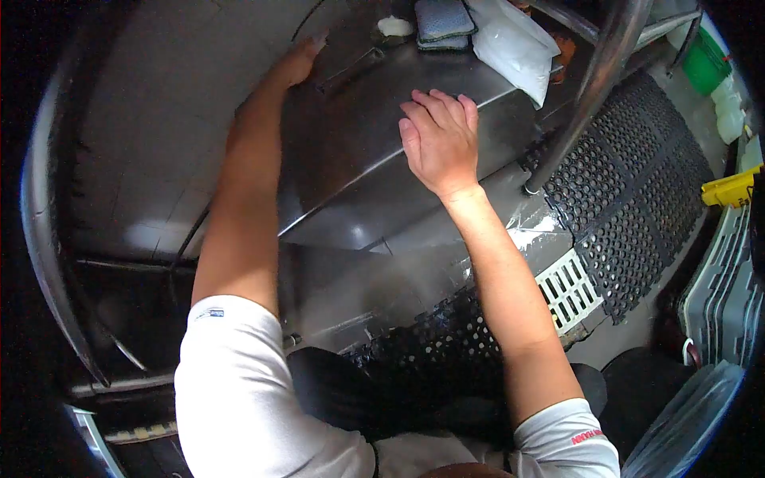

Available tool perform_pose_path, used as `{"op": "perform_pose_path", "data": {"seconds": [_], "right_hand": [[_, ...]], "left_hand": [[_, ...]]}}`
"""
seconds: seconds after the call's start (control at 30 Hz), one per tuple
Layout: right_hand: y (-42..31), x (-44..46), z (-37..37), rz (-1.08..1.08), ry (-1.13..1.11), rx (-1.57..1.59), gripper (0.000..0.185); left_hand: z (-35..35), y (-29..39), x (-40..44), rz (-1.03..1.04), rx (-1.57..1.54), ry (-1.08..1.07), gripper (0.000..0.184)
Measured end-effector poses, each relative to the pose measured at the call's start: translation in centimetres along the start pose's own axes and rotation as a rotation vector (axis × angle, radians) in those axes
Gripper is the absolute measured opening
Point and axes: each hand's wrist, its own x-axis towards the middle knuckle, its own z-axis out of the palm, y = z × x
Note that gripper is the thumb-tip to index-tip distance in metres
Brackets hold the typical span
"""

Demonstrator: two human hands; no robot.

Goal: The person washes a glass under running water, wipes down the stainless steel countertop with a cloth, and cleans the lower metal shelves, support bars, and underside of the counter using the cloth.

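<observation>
My right hand (443, 147) rests on the front edge of a dark, shiny metal surface (351, 131), palm down, with its fingers laid over the edge and the thumb a little apart. My left hand (298, 65) reaches farther away, low beside the grey tiled wall (171, 95) at the far left of that surface. Its fingers are small and dim, so whether they grip anything is unclear. Beyond my hands lie blue-grey scrubbing pads (443, 21), a small white lump (394, 27) and a white plastic bag (514, 48).
A metal pipe leg (586, 103) stands on the right. Black perforated rubber mats (637, 167) cover the floor past it, beside a white drain grate (570, 291). Grey plastic crates (721, 287), a yellow object (731, 190) and a green container (704, 64) line the right side.
</observation>
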Motion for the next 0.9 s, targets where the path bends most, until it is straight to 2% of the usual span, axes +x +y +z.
{"op": "perform_pose_path", "data": {"seconds": [0.13, 0.2, 0.27, 0.37, 0.43, 0.47, 0.5, 0.6, 0.63, 0.73, 0.83, 0.9], "right_hand": [[-0.1, -0.1, 0.3, 0.019, 0.001, 0.000, 0.023], [-0.1, -0.1, 0.3, 0.029, 0.006, 0.007, 0.023], [-0.3, 0.0, 0.1, 0.034, -0.001, 0.016, 0.023], [-0.2, 0.0, -0.1, 0.033, -0.015, 0.025, 0.023], [-0.1, 0.0, -0.1, 0.019, -0.016, 0.018, 0.023], [-0.1, 0.0, -0.1, 0.011, -0.017, 0.012, 0.022], [-0.1, 0.0, -0.1, 0.004, -0.014, 0.002, 0.022], [-0.4, 0.1, 0.2, 0.018, -0.008, -0.019, 0.022], [-0.5, 0.1, 0.1, 0.019, -0.004, -0.023, 0.021], [-0.5, 0.0, 0.4, 0.022, 0.005, -0.045, 0.021], [-0.6, -0.3, 0.7, 0.017, 0.002, -0.062, 0.020], [-0.4, 0.0, 0.9, 0.022, 0.023, -0.068, 0.020]], "left_hand": [[3.3, -10.2, -4.1, -0.241, -0.010, 0.109, 0.049], [3.2, -12.7, -8.3, -0.355, -0.044, 0.119, 0.049], [2.0, -11.0, -11.2, -0.309, -0.128, 0.034, 0.048], [3.5, -6.5, -15.2, -0.217, 0.052, 0.078, 0.047], [3.4, -1.6, -18.4, -0.107, 0.045, 0.015, 0.047], [3.2, -0.6, -19.3, -0.051, 0.038, -0.016, 0.048], [4.6, -3.0, -18.6, 0.018, -0.133, 0.031, 0.047], [1.0, -3.3, -15.1, -0.232, -0.170, -0.013, 0.047], [2.8, -6.7, -12.9, -0.318, 0.021, 0.052, 0.046], [4.8, -5.6, -9.6, -0.005, -0.112, 0.043, 0.046], [5.6, -5.6, -9.8, 0.155, -0.234, 0.129, 0.044], [3.5, -9.0, -8.7, 0.205, 0.013, 0.220, 0.045]]}}
